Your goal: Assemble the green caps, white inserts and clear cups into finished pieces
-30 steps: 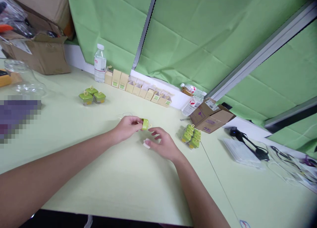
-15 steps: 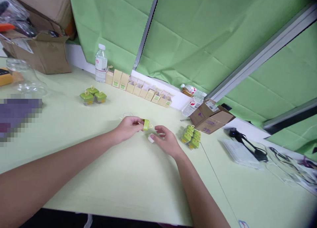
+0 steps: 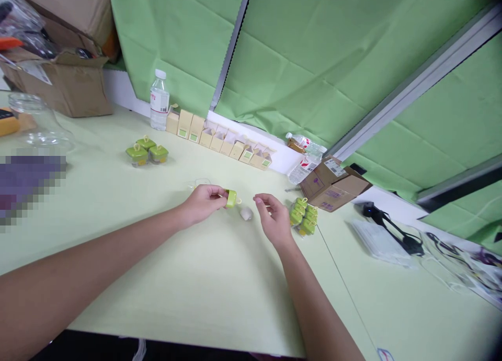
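Left hand [image 3: 204,199]: thumb and fingers clamped on a small green lid [image 3: 231,198], held above the table [image 3: 188,282] at centre, its pale yellow loop [image 3: 239,201] pointing right. Right hand [image 3: 275,222]: fingers loosely bent, no object seen in them, a little to the right of the white piece [image 3: 246,213]. Change noted: half a second ago the right thumb was against that white piece; it now lies by itself on the tabletop, just right of and nearer than the lid. Judged meaning: the right hand is freed, while the left grip is unchanged. A clear container [image 3: 203,182], partly hidden, lies just beyond the left hand. Further out: green-lidded containers [image 3: 308,226] grouped on the right, three more green-lidded containers [image 3: 137,153] at far left, and a row of small cardboard boxes [image 3: 217,140] along the far edge.
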`<state>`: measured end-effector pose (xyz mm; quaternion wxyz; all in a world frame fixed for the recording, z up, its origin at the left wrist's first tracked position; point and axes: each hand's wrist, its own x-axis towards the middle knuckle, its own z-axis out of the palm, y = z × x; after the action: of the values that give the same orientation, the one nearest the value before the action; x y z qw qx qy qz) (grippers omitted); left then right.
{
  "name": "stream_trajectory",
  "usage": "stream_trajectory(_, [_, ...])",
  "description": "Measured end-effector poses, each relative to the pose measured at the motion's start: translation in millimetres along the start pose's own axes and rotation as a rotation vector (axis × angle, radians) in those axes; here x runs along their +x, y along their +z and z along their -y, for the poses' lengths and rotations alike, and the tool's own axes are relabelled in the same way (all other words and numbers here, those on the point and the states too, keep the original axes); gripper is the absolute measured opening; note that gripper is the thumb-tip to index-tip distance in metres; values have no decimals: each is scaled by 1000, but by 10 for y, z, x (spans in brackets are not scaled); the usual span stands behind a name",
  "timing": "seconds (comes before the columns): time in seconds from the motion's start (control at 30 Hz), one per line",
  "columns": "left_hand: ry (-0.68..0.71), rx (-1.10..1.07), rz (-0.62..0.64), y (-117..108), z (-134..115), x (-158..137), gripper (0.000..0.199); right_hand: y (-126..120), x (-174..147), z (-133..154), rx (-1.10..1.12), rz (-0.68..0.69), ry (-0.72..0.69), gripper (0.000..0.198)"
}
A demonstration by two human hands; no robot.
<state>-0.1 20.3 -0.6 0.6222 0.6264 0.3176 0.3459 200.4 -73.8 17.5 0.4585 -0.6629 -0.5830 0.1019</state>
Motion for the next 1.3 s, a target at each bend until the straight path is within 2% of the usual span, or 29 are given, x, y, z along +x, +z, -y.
stream_trajectory(0.1, [-8,-5,32,16,9,-9,17,51,-80,131,140,144,-63,28])
stream_trajectory(0.17, [0,-13,68,26,21,-15,17,82,-119,186,173,184,-91,25])
stream_trajectory(0.3, [11,-29,121,25,48,-18,16,116,-134,207,203,157,-60,15])
stream_trajectory(0.47, [-3,-35,135,3,64,-14,25,146,-110,174,361,208,92,18])
stream_trajectory(0.57, [-31,-23,129,1,61,-13,29,174,-109,169,439,224,136,20])
stream_trajectory(0.73, [-44,-27,139,19,54,-18,33,192,-114,184,470,226,150,21])
stream_trajectory(0.93, [-36,-36,210,44,61,-36,36,190,-117,181,472,219,183,25])
stream_trajectory(1.17, [-25,-51,116,40,13,-38,23,239,-146,183,455,225,152,27])
stream_trajectory(1.3, [-47,-107,128,31,-45,-54,25,279,-170,195,432,168,120,25])
